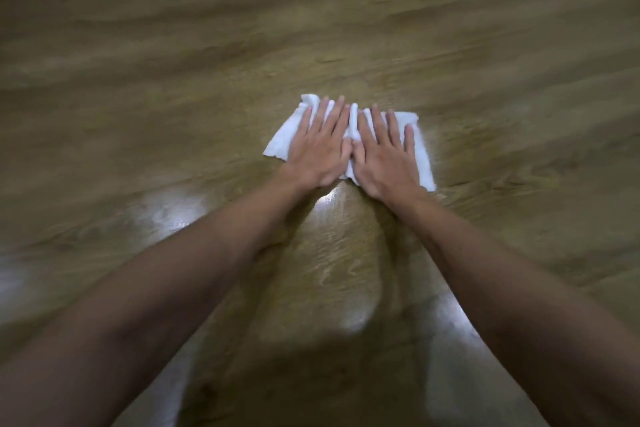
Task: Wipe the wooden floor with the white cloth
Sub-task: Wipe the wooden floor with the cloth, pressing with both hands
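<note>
Both hands flat on the white cloth (349, 135), left hand (320, 149) and right hand (384, 156) side by side, thumbs touching, fingers spread out and not gripping. Cloth's bunched on the wooden floor (311, 28), glossy patches nearby.

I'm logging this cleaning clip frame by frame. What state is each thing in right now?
white cloth: spread flat on the floor, slightly rumpled, pinned under both hands.
left hand: palm down, fingers extended, pressing on the cloth.
right hand: palm down, fingers extended, pressing on the cloth beside the left.
wooden floor: glossy, with bright light reflections near the arms.
</note>
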